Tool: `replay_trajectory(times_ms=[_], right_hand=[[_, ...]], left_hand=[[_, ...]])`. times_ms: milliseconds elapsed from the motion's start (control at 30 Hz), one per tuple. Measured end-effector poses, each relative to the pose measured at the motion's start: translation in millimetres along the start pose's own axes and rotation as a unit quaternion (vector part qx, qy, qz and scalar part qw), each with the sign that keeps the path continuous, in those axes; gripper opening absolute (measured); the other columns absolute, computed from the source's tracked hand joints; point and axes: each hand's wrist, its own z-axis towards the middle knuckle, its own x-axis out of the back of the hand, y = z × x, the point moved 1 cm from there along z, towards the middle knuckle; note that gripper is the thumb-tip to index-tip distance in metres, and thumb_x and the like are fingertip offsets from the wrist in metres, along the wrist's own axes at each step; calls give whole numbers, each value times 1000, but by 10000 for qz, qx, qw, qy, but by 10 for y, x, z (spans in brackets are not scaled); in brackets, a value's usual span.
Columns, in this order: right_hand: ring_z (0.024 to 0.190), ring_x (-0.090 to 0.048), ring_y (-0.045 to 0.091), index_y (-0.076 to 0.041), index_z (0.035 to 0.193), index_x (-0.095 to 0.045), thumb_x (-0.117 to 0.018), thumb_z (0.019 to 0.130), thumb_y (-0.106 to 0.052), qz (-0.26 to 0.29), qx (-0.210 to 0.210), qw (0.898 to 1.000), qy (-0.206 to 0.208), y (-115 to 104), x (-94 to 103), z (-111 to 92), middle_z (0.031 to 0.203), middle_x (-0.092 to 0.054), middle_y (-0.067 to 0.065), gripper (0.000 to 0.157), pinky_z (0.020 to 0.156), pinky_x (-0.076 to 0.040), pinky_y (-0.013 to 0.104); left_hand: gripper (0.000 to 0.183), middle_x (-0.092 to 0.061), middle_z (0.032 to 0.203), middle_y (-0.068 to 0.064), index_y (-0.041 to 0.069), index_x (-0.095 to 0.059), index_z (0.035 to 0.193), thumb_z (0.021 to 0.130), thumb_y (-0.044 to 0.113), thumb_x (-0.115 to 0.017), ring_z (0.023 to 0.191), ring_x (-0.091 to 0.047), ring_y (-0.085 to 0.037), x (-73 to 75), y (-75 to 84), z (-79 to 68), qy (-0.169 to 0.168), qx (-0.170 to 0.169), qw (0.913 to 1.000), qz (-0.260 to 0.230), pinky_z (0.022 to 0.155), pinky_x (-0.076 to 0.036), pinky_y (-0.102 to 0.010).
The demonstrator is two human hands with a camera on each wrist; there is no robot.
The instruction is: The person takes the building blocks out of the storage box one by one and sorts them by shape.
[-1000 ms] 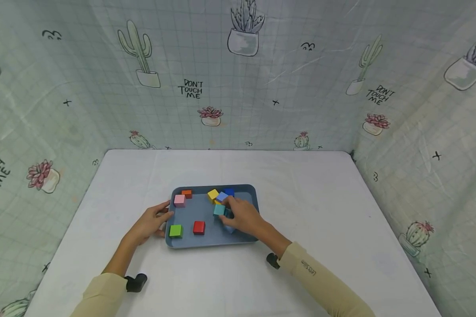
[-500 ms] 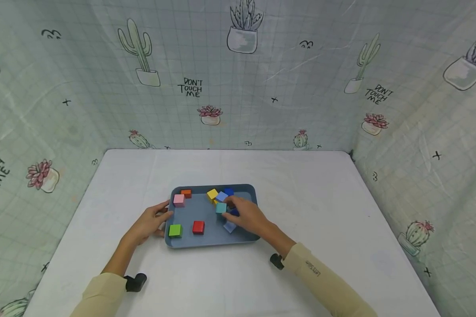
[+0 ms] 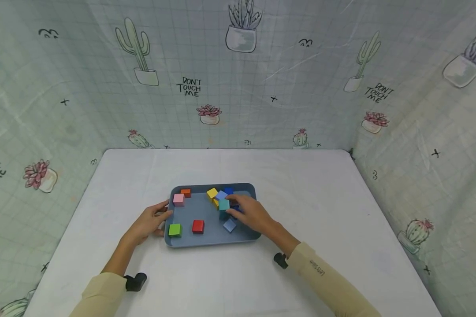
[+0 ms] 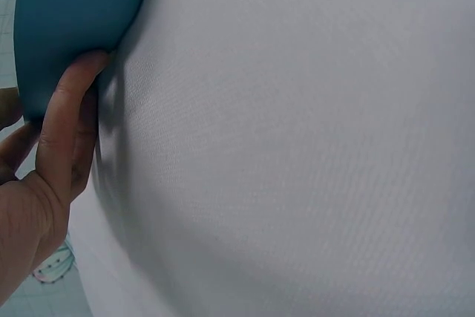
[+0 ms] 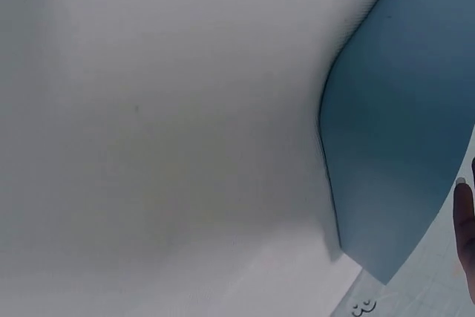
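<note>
My left hand holds the left end of a blue-grey tray, thumb at the rim. In the left wrist view its fingers lie along the tray's outer wall. Over the tray's right half, my right hand pinches a teal block between thumb and fingers. A darker teal face shows directly beneath this block. Close by are a light blue block in front and another periwinkle block behind. Part of a dark blue block is hidden by the right hand.
Also in the tray are a green block, a red block, a pink block, an orange block, a yellow block and a blue block. The tray rests on a white table with patterned cloth behind.
My right hand has shifted the teal block slightly to the right and back, uncovering the light blue block in front. The left hand has stayed at the tray's end.
</note>
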Motion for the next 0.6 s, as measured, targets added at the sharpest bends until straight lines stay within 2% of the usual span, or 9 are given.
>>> replay_trajectory(times_ms=[133,367,600], right_hand=[[100,-60,15,-13,127,-54,-63,91,-29,187,158,9996,165,24,46,-7,112,-61,3,40,84,-49,26],[98,-60,21,-11,127,-55,-63,92,-27,264,109,9996,73,73,107,-13,107,-62,6,40,82,-50,28],[96,-59,13,-11,128,-54,-62,92,-27,253,83,9996,22,151,152,-32,110,-62,2,40,77,-49,23]], left_hand=[[63,-34,135,-28,2,-21,149,98,20,-52,106,-47,-36,0,15,1,6,-7,10000,-13,66,-55,-35],[63,-34,134,-28,2,-21,149,98,20,-52,106,-47,-36,-5,7,7,43,-5,10000,-20,65,-55,-35],[62,-34,134,-29,1,-21,148,98,19,-53,107,-47,-37,-19,10,-8,40,-26,10000,-38,66,-55,-36]])
